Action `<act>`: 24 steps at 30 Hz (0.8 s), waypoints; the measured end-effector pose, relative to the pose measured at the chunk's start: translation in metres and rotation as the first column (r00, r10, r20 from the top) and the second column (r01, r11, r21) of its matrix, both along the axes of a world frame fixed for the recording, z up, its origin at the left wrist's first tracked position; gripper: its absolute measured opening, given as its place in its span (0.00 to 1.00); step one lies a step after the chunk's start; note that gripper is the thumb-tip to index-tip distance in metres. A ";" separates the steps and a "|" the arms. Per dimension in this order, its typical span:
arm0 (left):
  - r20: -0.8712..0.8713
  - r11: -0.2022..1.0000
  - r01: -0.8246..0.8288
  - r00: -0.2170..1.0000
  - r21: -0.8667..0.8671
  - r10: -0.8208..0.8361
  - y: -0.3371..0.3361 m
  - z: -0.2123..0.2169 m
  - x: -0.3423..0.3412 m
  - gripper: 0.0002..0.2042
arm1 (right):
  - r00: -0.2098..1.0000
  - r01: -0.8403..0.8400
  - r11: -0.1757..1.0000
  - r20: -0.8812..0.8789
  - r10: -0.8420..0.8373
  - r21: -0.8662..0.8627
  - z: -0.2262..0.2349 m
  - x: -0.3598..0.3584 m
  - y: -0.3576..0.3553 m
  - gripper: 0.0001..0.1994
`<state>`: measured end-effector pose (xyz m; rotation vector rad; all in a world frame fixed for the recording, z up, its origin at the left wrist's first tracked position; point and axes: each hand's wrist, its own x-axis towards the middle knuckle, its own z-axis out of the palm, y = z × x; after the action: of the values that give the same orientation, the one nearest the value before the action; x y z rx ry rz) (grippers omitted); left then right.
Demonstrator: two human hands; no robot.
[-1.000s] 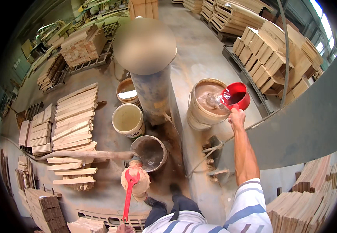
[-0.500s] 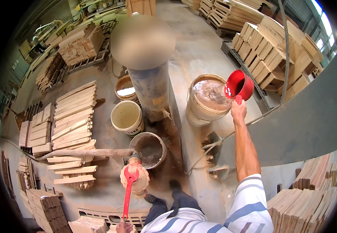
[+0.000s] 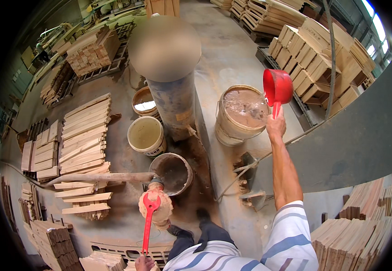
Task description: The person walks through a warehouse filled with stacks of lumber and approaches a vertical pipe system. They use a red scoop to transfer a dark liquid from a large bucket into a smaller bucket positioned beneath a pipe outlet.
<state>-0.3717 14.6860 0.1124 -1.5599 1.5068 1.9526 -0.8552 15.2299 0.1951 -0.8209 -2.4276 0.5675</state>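
My right hand (image 3: 276,125) is closed round the handle of a red dipper (image 3: 282,86). The dipper is tipped sideways, its mouth turned left over the rim of a large pale bucket (image 3: 233,132). Rippled brown liquid (image 3: 244,106) fills that bucket nearly to the top. My left hand (image 3: 145,263), partly cut off by the lower edge, grips the lower end of a red wrench (image 3: 148,226). The wrench's open jaw lies at a round, residue-crusted fitting (image 3: 162,209), joined to a thick hose (image 3: 114,177).
A mud-stained bucket (image 3: 189,178), a cream bucket (image 3: 132,135) and a smaller bucket (image 3: 135,101) stand left of a wide column (image 3: 173,104). A curved grey panel (image 3: 340,158) lies to the right. Wooden slats (image 3: 85,140) and stacked timber (image 3: 318,58) stand around.
The red dipper has risen slightly and tipped further over, its mouth now facing left. My left hand and the wrench stay in place.
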 end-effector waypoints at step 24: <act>0.121 0.999 -0.022 0.992 -0.032 0.026 -0.006 -0.013 0.016 0.13 | 0.903 -0.387 0.661 -0.408 0.132 -0.643 -0.021 0.016 -0.025 0.22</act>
<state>-0.3553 14.6801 0.0998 -1.6841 1.4830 1.8187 -0.8391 15.2048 0.1739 -0.5650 -1.9874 1.7030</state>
